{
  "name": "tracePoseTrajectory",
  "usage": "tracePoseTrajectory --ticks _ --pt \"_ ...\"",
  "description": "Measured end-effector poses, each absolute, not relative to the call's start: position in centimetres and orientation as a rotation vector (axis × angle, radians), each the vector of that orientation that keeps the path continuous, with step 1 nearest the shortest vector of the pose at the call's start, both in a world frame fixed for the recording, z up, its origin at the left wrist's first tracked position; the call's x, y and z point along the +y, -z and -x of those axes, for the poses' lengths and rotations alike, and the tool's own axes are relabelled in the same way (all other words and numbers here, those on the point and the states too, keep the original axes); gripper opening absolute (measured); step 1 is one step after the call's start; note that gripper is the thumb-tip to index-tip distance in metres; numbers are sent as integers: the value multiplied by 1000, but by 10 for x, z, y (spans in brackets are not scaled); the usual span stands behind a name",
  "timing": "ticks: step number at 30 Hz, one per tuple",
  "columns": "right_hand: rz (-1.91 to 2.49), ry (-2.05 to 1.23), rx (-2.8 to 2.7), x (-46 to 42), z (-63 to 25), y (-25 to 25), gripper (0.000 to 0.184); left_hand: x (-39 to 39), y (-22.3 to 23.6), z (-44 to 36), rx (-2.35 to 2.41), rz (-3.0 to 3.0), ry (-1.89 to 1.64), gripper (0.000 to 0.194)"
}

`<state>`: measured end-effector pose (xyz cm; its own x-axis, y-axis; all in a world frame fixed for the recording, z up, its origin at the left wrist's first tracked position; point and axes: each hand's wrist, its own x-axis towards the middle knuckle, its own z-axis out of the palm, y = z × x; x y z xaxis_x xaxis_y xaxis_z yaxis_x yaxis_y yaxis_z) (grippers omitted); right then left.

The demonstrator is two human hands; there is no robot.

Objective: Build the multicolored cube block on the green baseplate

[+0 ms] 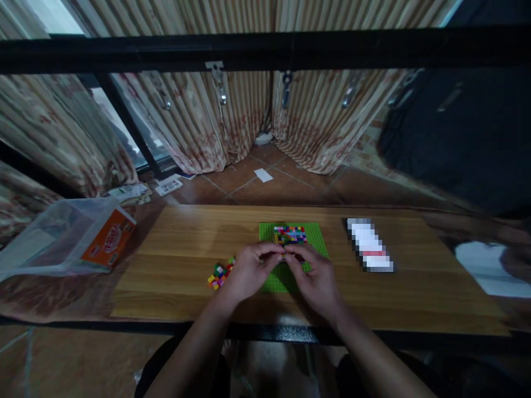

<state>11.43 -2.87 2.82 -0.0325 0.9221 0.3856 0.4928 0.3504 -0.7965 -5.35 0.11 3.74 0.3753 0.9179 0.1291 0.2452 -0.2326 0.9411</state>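
At the bottom of the frame, a seated person's bare forearms [194, 348] are extending over the near edge of a wood-patterned desk [174, 243]. In the lower centre, the left hand [249, 271] and right hand [317, 279] are meeting above a green studded baseplate [316, 236], thumbs and forefingers closing toward one shared spot. The fingertips of each grip are coming together, but whether they are clamping on a tiny piece is too small to tell. Both hands are working from opposite sides, presumably because such small parts call for steadying from one while the other is guiding. Loose coloured bricks [218, 278] are lying in a pile left of the baseplate, just beside the left hand, probably so that picking from them is taking little reach. Just beyond the fingertips, a tight multicoloured block of bricks [290, 233] is sitting on the baseplate, whose studs are likely holding it square. Right of centre, a pixelated oblong item [370, 245] is lying well apart from the hands, seemingly leaving elbow room. At the far left, a clear plastic bag [62, 226] with an orange label [108, 239] is standing near the desk's end. Farther off, striped curtains [191, 121] are hanging behind a black bar [265, 51].
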Motion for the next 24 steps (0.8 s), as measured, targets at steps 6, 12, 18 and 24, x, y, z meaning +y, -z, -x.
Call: tracePoseTrajectory --ticks 6,12,18,24 --pt "1313 -582 -1637 -30 -113 -30 21 -3 -26 43 1015 -1580 -1004 17" --pt "1303 -570 -1676 -30 -112 -33 22 -3 -23 38 1032 -1502 -1090 15" --pt "1315 -510 -1705 -30 -111 -31 23 -5 -26 34 1072 -1524 -1115 14" --pt "1360 -430 -1740 -31 -110 -28 22 -9 -27 30 1177 -1596 -1144 14"
